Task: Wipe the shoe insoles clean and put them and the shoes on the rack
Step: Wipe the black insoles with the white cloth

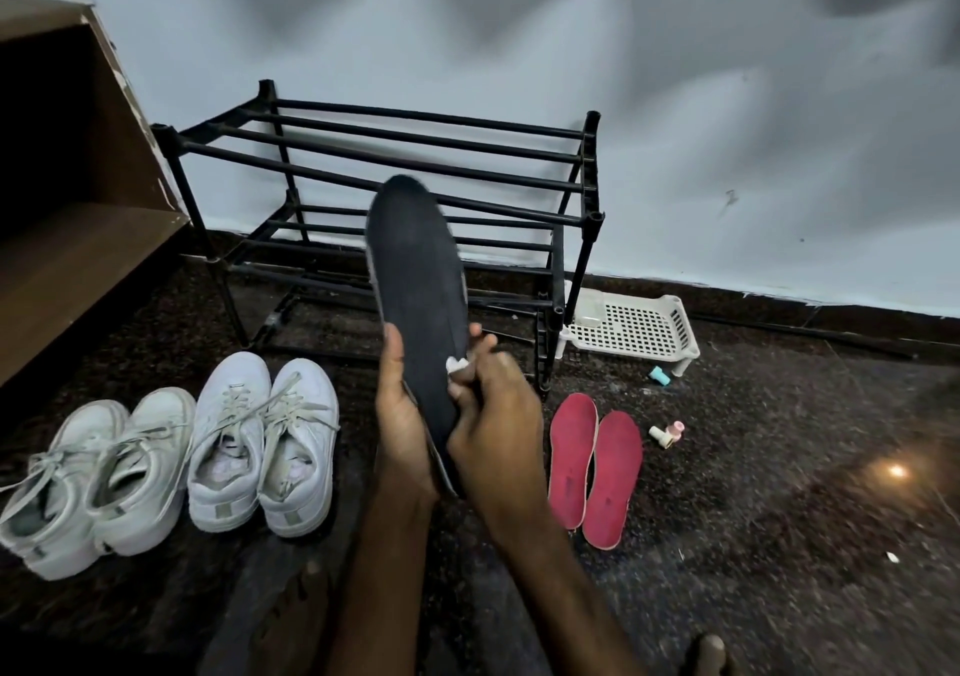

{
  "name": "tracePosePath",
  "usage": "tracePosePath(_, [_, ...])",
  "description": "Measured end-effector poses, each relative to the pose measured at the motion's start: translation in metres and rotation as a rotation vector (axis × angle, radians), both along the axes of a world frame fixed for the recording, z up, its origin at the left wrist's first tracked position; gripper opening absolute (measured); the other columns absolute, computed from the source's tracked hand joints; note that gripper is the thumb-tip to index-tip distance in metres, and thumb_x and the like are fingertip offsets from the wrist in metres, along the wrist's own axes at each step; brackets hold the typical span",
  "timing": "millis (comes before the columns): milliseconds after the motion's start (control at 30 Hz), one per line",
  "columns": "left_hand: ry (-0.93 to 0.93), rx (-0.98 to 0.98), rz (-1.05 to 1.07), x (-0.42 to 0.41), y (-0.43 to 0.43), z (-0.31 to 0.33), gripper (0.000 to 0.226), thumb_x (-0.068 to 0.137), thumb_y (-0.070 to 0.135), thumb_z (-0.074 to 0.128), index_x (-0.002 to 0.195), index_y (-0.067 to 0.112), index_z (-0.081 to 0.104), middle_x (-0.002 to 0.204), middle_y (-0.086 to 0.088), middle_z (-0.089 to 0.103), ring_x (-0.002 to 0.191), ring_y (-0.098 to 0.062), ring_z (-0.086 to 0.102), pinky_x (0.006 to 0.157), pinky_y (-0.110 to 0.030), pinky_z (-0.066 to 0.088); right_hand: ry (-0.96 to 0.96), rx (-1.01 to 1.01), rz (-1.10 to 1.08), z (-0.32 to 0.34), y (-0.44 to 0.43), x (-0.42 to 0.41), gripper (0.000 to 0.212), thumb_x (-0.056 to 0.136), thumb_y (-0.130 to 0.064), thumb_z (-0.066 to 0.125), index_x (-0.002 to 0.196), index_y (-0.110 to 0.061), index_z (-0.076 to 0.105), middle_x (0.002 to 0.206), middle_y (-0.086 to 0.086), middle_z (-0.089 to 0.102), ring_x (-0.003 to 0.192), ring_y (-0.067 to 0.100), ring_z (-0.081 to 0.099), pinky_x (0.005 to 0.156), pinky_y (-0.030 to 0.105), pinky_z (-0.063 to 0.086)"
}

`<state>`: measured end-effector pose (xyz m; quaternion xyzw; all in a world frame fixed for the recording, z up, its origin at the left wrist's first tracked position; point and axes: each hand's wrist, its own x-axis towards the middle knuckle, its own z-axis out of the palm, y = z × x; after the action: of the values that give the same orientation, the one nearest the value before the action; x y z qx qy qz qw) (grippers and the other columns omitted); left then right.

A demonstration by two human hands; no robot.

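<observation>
My left hand (400, 415) grips the heel end of a black insole (415, 275), holding it upright in front of the black shoe rack (426, 156). My right hand (493, 405) pinches a small white wipe (457, 365) against the insole's lower part. Two red insoles (595, 467) lie side by side on the dark floor to the right. Two pairs of white sneakers stand on the floor at the left, one pair (262, 441) nearer the hands and the other (88, 478) further left. The rack's shelves hold nothing.
A brown wooden shelf unit (67, 208) stands at the far left. A white perforated plastic tray (634, 327) sits beside the rack's right leg. Two small bottles, one teal (661, 375) and one pink (667, 434), lie on the floor nearby. A pale wall runs behind.
</observation>
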<state>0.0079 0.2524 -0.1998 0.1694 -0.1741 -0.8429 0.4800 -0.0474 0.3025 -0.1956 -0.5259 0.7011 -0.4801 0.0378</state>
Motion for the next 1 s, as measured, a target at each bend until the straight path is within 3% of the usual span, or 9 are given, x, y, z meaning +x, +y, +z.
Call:
tracePosePath(133, [-0.056, -0.041, -0.057, -0.001, 0.004, 0.005, 0.078, 0.091, 0.063, 0.036, 0.126, -0.001, 0.063, 0.134, -0.020, 0.058, 0.127, -0.026, 0.055, 0.100, -0.031, 0.049, -0.048, 0.066, 0.019, 0.010, -0.013, -0.018, 0.012, 0.082, 0.002, 0.065, 0.082, -0.010, 0.063, 0.087, 0.003, 0.063, 0.084, 0.016, 0.058, 0.077, 0.023, 0.041])
tracePosePath(233, [-0.059, -0.030, 0.033, 0.003, -0.010, -0.001, 0.079, 0.092, 0.065, 0.029, 0.144, 0.008, 0.046, 0.142, -0.017, 0.052, 0.136, -0.028, 0.046, 0.108, -0.044, 0.040, -0.070, 0.225, 0.063, 0.002, 0.019, -0.008, 0.014, 0.083, -0.003, 0.063, 0.080, -0.017, 0.061, 0.086, 0.000, 0.063, 0.081, 0.016, 0.059, 0.072, 0.031, 0.044])
tracePosePath(333, [-0.004, -0.043, -0.003, 0.004, -0.013, -0.008, 0.081, 0.090, 0.068, 0.027, 0.145, 0.012, 0.045, 0.143, -0.015, 0.051, 0.135, -0.031, 0.046, 0.117, -0.060, 0.015, -0.105, 0.153, 0.154, 0.002, 0.042, 0.011, 0.015, 0.079, -0.005, 0.061, 0.077, -0.019, 0.060, 0.084, -0.005, 0.062, 0.079, 0.012, 0.058, 0.070, 0.032, 0.045])
tracePosePath(467, [0.048, -0.096, -0.095, 0.000, 0.000, -0.003, 0.088, 0.090, 0.069, 0.033, 0.148, 0.003, 0.037, 0.151, -0.015, 0.041, 0.142, -0.029, 0.036, 0.121, -0.050, 0.013, -0.041, 0.008, 0.183, 0.020, 0.000, -0.002, 0.012, 0.083, 0.001, 0.062, 0.080, -0.011, 0.059, 0.087, 0.002, 0.061, 0.087, 0.017, 0.057, 0.079, 0.033, 0.047])
tracePosePath(600, [0.042, -0.023, -0.047, -0.002, 0.006, 0.000, 0.068, 0.093, 0.061, 0.042, 0.124, 0.005, 0.065, 0.130, -0.014, 0.061, 0.120, -0.023, 0.058, 0.110, -0.036, 0.041, 0.048, 0.033, 0.035, 0.017, -0.030, -0.033, 0.013, 0.083, 0.003, 0.063, 0.084, -0.009, 0.061, 0.090, 0.005, 0.061, 0.093, 0.015, 0.050, 0.097, 0.050, 0.044])
tracePosePath(733, [0.015, 0.034, -0.069, -0.007, 0.005, -0.001, 0.074, 0.092, 0.063, 0.041, 0.129, 0.002, 0.060, 0.136, -0.015, 0.058, 0.125, -0.025, 0.055, 0.111, -0.039, 0.039, -0.025, -0.038, -0.110, 0.009, -0.018, -0.038, 0.009, 0.085, 0.000, 0.062, 0.085, -0.009, 0.061, 0.090, 0.004, 0.060, 0.088, 0.020, 0.055, 0.086, 0.043, 0.046])
tracePosePath(833, [-0.031, 0.078, -0.057, -0.004, -0.003, -0.010, 0.065, 0.095, 0.056, 0.039, 0.107, 0.004, 0.075, 0.122, -0.013, 0.068, 0.113, -0.022, 0.065, 0.098, -0.034, 0.051, 0.001, -0.182, -0.089, 0.006, -0.001, -0.027, 0.004, 0.088, -0.003, 0.059, 0.088, -0.007, 0.060, 0.091, 0.005, 0.058, 0.087, 0.020, 0.055, 0.077, 0.033, 0.044])
tracePosePath(933, [-0.186, 0.095, -0.126, -0.003, -0.004, -0.025, 0.068, 0.098, 0.056, 0.031, 0.123, 0.002, 0.065, 0.126, -0.016, 0.065, 0.119, -0.022, 0.061, 0.107, -0.036, 0.043, 0.182, 0.007, 0.142, -0.010, -0.001, -0.011, 0.016, 0.086, -0.019, 0.048, 0.086, -0.008, 0.060, 0.089, 0.010, 0.058, 0.086, 0.029, 0.057, 0.073, 0.038, 0.043])
tracePosePath(1000, [-0.270, 0.110, -0.131, -0.007, 0.002, -0.034, 0.062, 0.101, 0.050, 0.031, 0.126, 0.001, 0.059, 0.122, -0.015, 0.067, 0.116, -0.022, 0.062, 0.110, -0.037, 0.038, 0.186, 0.136, 0.107, -0.025, -0.012, -0.021, 0.010, 0.083, -0.015, 0.050, 0.083, -0.009, 0.058, 0.088, 0.010, 0.057, 0.083, 0.032, 0.057, 0.070, 0.039, 0.040])
